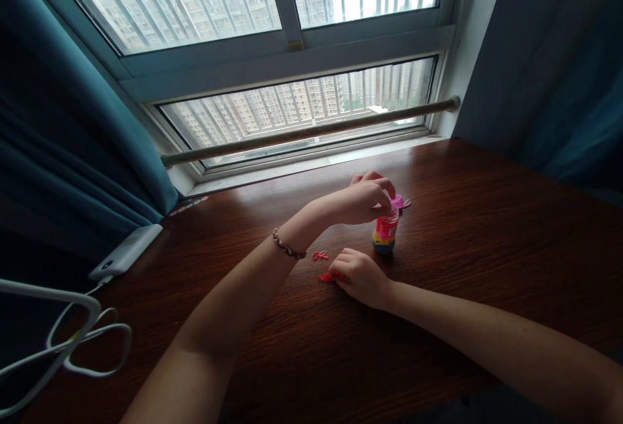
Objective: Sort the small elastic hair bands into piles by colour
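A small clear jar [384, 237] stands upright on the dark wooden table, its contents layered pink-red, yellow and blue. Over its mouth reaches my left hand [366, 200], coming across from the left with thumb and fingers bent together at the rim. Whatever lies between those fingertips is hidden. My right hand [359, 276] rests on the table in front of the jar, fingers curled closed on a small bunch of red elastic bands [325, 278]. A few loose red bands [320, 255] lie just beyond it. Behind the jar is a pink lid [399, 202] with a loop.
The reddish-brown table [467, 229] runs up to a window with a metal bar [311, 132] across it. At the left lie a white power bank [126, 252] and a looped white cable [97, 326]. A blue curtain [73, 106] hangs beside the window.
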### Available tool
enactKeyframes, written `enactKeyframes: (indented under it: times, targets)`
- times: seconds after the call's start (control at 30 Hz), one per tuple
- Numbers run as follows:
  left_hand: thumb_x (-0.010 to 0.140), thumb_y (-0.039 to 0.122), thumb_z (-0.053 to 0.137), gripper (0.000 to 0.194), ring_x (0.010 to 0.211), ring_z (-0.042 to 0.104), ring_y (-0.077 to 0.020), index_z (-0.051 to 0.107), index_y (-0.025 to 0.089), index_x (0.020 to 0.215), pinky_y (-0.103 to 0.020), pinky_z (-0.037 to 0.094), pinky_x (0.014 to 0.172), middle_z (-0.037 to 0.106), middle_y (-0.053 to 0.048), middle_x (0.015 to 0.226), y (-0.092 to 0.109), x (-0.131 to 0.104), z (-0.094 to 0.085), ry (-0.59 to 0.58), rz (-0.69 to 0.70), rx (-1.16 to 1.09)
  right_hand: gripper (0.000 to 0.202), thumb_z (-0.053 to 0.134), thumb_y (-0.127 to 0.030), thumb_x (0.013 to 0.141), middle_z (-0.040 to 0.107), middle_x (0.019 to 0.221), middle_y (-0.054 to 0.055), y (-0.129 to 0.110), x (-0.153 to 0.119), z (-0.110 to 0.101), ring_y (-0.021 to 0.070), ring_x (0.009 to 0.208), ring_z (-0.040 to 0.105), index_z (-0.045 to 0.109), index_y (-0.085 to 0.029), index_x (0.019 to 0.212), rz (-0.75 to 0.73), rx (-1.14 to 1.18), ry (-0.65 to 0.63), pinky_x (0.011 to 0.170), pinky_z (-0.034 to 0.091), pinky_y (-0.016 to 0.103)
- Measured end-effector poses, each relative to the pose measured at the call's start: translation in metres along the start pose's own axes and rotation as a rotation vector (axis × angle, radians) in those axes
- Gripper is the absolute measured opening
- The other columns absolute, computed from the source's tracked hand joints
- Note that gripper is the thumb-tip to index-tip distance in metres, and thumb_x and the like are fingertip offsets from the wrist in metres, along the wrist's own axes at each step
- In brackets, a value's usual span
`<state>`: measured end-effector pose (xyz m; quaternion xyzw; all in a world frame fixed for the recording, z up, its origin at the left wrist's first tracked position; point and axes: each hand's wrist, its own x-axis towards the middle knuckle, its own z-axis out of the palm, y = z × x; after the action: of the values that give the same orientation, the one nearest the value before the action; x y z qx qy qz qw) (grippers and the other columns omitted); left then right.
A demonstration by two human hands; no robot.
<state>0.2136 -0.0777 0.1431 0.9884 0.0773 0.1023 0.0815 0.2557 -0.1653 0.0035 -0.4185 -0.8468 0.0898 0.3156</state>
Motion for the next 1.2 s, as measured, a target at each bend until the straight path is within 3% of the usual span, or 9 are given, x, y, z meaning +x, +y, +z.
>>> enactKeyframes:
  times: [0.2,0.5,0.6,0.77,0.9,1.03,1.1,1.2]
  targets:
    - [0.085,0.039,0.041,0.038,0.106,0.04,-0.0223,0.068,0.021,0.066,-0.039,0.021,0.096,0.06,-0.002,0.1,0.009,-0.002,-0.001,0.0,0.033,-0.093,0.01,0.053,-0.012,0.079,0.062,0.075,0.002,-0.001,0.0,0.0,0.0157,0.076,0.051,0.058,-0.018,0.073,0.022,0.026,0.015,0.072,0.041,0.026]
    - [0.079,0.024,0.053,0.016,0.103,0.046,-0.0219,0.068,0.022,0.073,-0.042,0.026,0.094,0.062,-0.002,0.1,0.005,-0.009,-0.004,0.078,0.045,0.049,0.008,0.058,-0.011,0.073,0.061,0.074,0.001,0.001,0.01,0.001,0.0143,0.072,0.053,0.059,-0.018,0.077,0.232,0.125,0.155,0.065,0.041,0.025]
    - [0.079,0.022,0.053,0.014,0.106,0.047,-0.0221,0.067,0.022,0.077,-0.043,0.027,0.094,0.062,-0.003,0.103,0.001,-0.016,-0.004,0.2,0.059,0.054,0.016,0.058,-0.009,0.072,0.061,0.077,0.002,0.003,0.023,0.002,0.0139,0.073,0.054,0.06,-0.018,0.086,0.227,0.11,0.118,0.066,0.041,0.024]
    - [0.081,0.023,0.05,0.015,0.106,0.049,-0.0198,0.065,0.021,0.08,-0.039,0.035,0.092,0.063,-0.005,0.099,0.001,-0.052,-0.006,0.495,0.068,-0.042,0.012,0.055,-0.012,0.075,0.063,0.079,0.005,0.01,0.048,0.015,0.0169,0.079,0.054,0.065,-0.018,0.077,0.107,-0.037,-0.036,0.07,0.041,0.026]
    - [0.082,0.019,0.049,0.014,0.101,0.051,-0.0186,0.063,0.018,0.086,-0.037,0.04,0.089,0.062,-0.008,0.098,0.0,-0.108,0.02,0.678,-0.073,-0.151,0.011,0.056,-0.017,0.074,0.063,0.089,0.007,0.015,0.059,0.025,0.0198,0.086,0.054,0.067,-0.018,0.076,0.16,-0.107,-0.054,0.071,0.04,0.028]
    - [0.082,0.02,0.048,0.018,0.097,0.053,-0.0188,0.062,0.019,0.092,-0.036,0.043,0.086,0.06,-0.008,0.098,-0.008,-0.164,0.067,0.705,-0.373,-0.261,0.015,0.055,-0.013,0.074,0.065,0.08,0.005,0.017,0.061,0.024,0.0149,0.074,0.058,0.068,-0.019,0.072,0.2,-0.058,-0.091,0.067,0.041,0.023]
    - [0.083,0.022,0.046,0.018,0.094,0.054,-0.0185,0.063,0.019,0.09,-0.034,0.044,0.086,0.06,-0.008,0.097,-0.013,-0.181,0.084,0.708,-0.499,-0.314,0.017,0.054,-0.009,0.071,0.065,0.071,0.003,0.016,0.062,0.022,0.0124,0.065,0.057,0.068,-0.018,0.07,0.222,-0.021,-0.108,0.062,0.04,0.021]
    - [0.084,0.023,0.045,0.02,0.09,0.056,-0.0178,0.063,0.017,0.087,-0.033,0.045,0.084,0.061,-0.008,0.092,-0.019,-0.19,0.093,0.721,-0.599,-0.397,0.017,0.055,-0.006,0.067,0.064,0.061,0.001,0.015,0.064,0.02,0.0108,0.057,0.056,0.067,-0.017,0.068,0.274,0.019,-0.11,0.055,0.038,0.019]
